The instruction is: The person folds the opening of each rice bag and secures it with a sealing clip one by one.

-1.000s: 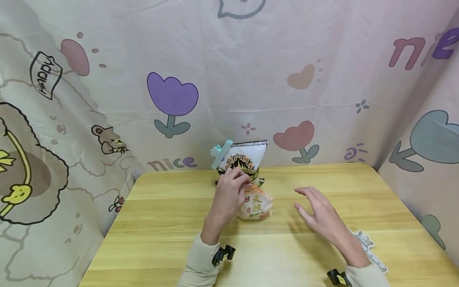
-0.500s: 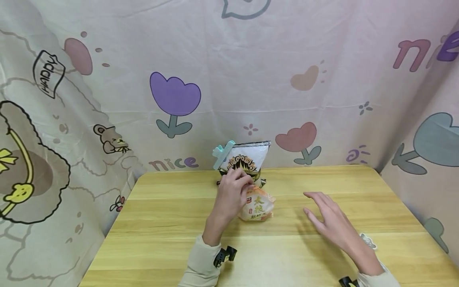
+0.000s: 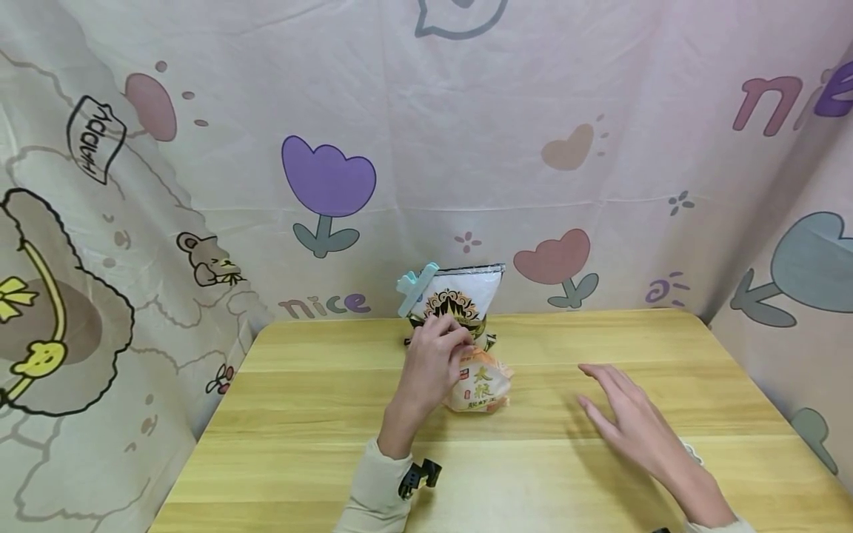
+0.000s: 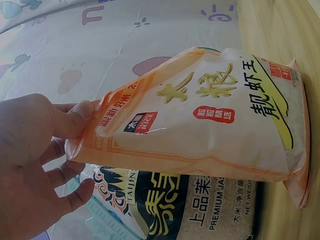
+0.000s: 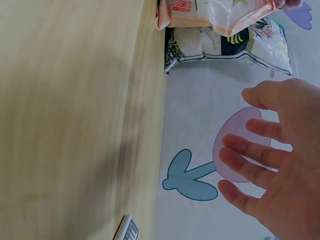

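Note:
An orange and white rice bag (image 3: 481, 385) stands on the wooden table, its gathered top pinched between the thumb and fingers of my left hand (image 3: 433, 363). In the left wrist view that rice bag (image 4: 200, 115) shows gold and black lettering. Right behind it stands a second rice bag (image 3: 466, 292), white and black, with a light blue clip (image 3: 417, 289) on its upper left corner. My right hand (image 3: 629, 414) hovers over the table to the right of both bags, fingers loosely spread and holding nothing. The right wrist view shows its palm side, apart from the bags.
A flat grey and white item (image 3: 693, 453) lies on the table (image 3: 300, 444) at the right, mostly hidden under my right forearm. A printed cloth (image 3: 433, 148) hangs behind the table and along its sides.
My right hand has moved right and toward me, away from the bags, and now covers most of the flat item. My left hand keeps its pinch on the orange and white rice bag.

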A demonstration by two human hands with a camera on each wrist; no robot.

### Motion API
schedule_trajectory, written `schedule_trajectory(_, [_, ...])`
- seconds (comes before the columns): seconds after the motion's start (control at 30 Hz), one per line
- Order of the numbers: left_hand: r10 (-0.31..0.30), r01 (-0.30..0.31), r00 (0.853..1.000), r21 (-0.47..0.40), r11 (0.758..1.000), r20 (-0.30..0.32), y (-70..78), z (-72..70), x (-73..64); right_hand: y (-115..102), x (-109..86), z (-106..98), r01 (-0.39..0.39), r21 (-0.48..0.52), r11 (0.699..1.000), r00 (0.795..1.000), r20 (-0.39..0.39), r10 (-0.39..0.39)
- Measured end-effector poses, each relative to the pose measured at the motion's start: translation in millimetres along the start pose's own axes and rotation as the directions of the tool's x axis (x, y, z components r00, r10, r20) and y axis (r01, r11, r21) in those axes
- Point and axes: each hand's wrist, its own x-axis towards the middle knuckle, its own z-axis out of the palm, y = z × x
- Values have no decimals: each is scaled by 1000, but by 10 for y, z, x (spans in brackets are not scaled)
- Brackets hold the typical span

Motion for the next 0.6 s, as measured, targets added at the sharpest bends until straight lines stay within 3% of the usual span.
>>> schedule_trajectory(0.33, [9, -9, 1000, -18, 1000, 0, -1, 3, 4, 50, -128, -57, -54, -8, 999, 998, 26, 54])
schedule_trajectory(0.6, [12, -12, 1000, -17, 1000, -12, -11, 5, 2, 67, -173, -96, -47, -24, 999, 999, 18, 48])
